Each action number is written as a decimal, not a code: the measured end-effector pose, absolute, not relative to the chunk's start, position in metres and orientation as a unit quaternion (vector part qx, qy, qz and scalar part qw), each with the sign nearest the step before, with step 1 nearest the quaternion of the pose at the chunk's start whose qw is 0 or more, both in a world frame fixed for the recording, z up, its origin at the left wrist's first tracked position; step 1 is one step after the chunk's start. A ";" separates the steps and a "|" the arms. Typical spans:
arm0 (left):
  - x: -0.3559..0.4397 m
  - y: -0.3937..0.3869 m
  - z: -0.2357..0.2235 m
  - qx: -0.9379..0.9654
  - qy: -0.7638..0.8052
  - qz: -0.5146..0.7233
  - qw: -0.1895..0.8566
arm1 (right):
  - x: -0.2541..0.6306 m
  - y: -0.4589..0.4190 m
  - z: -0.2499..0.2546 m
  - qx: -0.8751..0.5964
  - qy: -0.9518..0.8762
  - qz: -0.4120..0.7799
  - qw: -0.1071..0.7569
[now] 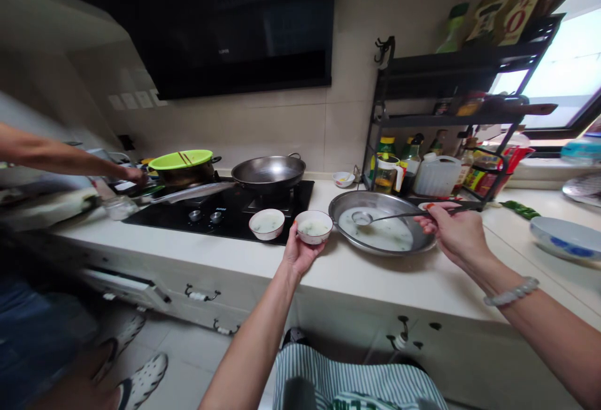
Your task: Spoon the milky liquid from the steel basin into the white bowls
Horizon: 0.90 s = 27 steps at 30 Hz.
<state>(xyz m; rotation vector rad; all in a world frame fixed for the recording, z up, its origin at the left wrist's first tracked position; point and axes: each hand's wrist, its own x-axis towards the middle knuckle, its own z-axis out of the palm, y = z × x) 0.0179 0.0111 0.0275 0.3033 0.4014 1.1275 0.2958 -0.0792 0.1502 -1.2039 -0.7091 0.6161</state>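
My left hand (304, 255) is closed around the near side of a small bowl (315, 227) that holds pale, milky soup with green bits. Just left of it, a second small bowl (267, 225) with similar soup sits at the edge of the stove. In my right hand (453, 235) is the handle of a ladle (364, 217). The ladle's scoop is over the whitish soup in a wide metal basin (425, 248), level with the liquid; whether it is filled I cannot tell.
A wok (268, 173) and a pot topped by a green basin (183, 159) stand on the black stove (225, 211). A spice rack (432, 62) with bottles rises behind the metal basin. Right of it lies a blue-patterned bowl (566, 238). Another person's arm (61, 156) reaches in from the left.
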 end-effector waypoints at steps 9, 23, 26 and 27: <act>0.018 0.011 0.028 0.145 0.190 0.526 0.816 | 0.294 -0.075 0.154 -0.541 -0.327 0.270 0.727; 0.017 0.010 0.028 0.144 0.179 0.522 0.822 | 0.241 -0.059 0.157 -0.472 -0.423 0.301 0.713; 0.017 0.011 0.027 0.151 0.165 0.518 0.826 | 0.232 -0.063 0.144 -0.441 -0.516 0.262 0.685; 0.017 0.011 0.026 0.153 0.162 0.516 0.827 | 0.230 -0.065 0.140 -0.425 -0.549 0.244 0.677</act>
